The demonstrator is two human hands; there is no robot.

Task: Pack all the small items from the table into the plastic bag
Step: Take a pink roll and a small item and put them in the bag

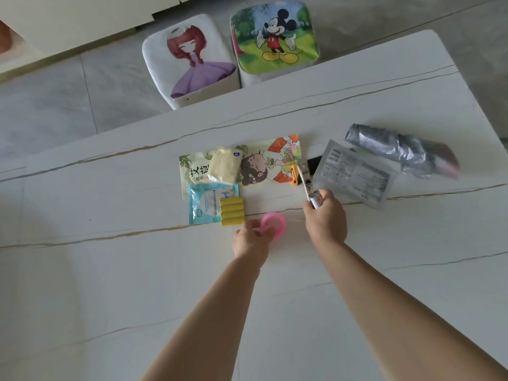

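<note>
Left hand [250, 240] pinches translucent pink plastic ring [273, 224] by near rim, just off white marble-pattern table [137, 270]. Right hand [325, 217] grips slim white printed tube [308, 185]. Ring likely light, stiff, slippery: hold rim. Crumpled grey plastic bag [395, 151] lies far right.

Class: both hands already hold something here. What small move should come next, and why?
Probably carry the thin white printed tube, gripped by the right hand, and the pink round ring, pinched by the left hand, toward the crumpled grey plastic bag, which lies unopened at the far right.
</note>
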